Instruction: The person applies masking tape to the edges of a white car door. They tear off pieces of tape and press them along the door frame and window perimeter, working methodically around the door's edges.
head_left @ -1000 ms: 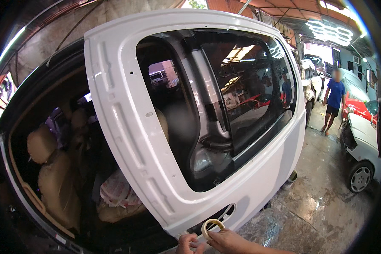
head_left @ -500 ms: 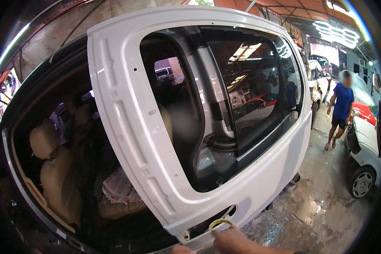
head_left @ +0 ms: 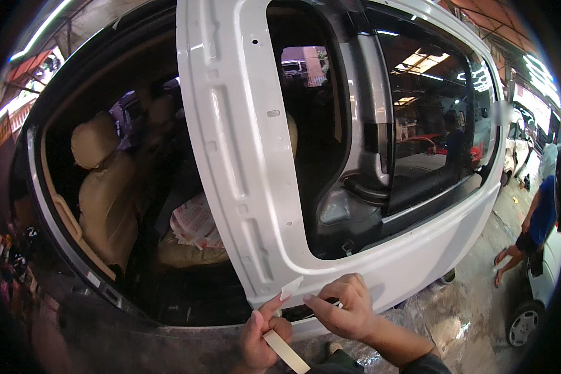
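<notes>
A cream roll of masking tape (head_left: 287, 352) is seen edge-on, gripped in my left hand (head_left: 260, 343). That hand's index finger points up, and a small pale piece of tape (head_left: 291, 288) sits at its tip. Close by on the right is my right hand (head_left: 349, 308), fingers curled and drawn together; whether anything is between them is hidden. Both hands are in front of the lower corner of a white car door panel (head_left: 280, 249), which has a large window opening and a dark glass pane (head_left: 424, 143).
At left, the open car interior shows a beige seat (head_left: 109, 193) and printed paper (head_left: 196, 221). A person in a blue shirt (head_left: 542, 206) stands at right beside a pale car with a dark wheel (head_left: 525, 324). A can (head_left: 447, 275) rests below the panel.
The tape roll, earlier at my right hand, is now in my left hand. Both hands have come up into view, and the view has shifted leftward. The person in blue appears nearer.
</notes>
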Demonstrator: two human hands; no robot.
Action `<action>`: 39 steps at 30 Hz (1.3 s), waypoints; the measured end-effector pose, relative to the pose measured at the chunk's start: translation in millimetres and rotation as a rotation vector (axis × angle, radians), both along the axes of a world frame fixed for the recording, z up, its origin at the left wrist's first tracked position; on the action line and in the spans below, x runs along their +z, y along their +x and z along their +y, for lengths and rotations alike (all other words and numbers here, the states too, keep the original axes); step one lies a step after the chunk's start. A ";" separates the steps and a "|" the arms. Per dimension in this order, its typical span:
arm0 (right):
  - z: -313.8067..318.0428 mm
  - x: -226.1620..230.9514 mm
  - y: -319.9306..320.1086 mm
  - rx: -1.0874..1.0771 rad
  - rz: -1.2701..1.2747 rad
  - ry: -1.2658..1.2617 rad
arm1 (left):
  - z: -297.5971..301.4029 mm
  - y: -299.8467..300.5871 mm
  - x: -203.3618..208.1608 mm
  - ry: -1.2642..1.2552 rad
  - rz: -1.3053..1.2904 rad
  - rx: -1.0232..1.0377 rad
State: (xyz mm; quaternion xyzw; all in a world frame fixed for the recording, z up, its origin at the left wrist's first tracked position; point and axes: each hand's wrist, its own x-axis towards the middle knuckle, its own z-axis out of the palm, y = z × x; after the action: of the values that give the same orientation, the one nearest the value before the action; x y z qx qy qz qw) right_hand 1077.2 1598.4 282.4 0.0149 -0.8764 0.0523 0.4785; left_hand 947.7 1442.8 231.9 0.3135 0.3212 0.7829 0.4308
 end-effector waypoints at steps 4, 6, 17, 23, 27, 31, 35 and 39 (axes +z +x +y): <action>31.5 6.9 -9.3 0.065 0.035 0.243 | 6.6 7.8 6.9 0.004 -0.144 -0.058; 46.6 9.6 -16.5 0.119 0.059 0.315 | 10.0 13.4 13.3 0.006 -0.199 -0.052; 92.5 35.6 -28.2 0.239 0.064 0.526 | 33.8 37.1 34.5 0.219 -0.350 -0.049; 113.4 46.5 -33.4 0.363 0.148 0.600 | 46.6 50.9 43.0 0.099 -0.323 0.099; 125.0 57.8 -38.4 0.400 0.156 0.648 | 52.8 63.7 54.4 0.082 -0.432 0.142; 138.4 73.2 -45.0 0.453 0.188 0.644 | 60.7 76.0 65.6 0.161 -0.489 0.155; 153.5 79.2 -49.9 0.559 0.201 0.628 | 69.5 89.6 72.1 0.194 -0.546 0.176; 163.3 81.3 -47.0 0.634 0.207 0.714 | 75.0 102.3 67.2 0.298 -0.591 0.119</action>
State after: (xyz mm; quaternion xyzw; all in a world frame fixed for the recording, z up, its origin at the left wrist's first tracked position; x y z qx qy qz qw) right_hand 1030.1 1761.7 363.8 0.4492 -0.7397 -0.1101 0.4888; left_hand 1050.0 1517.7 299.1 0.1130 0.0823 0.9020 0.4084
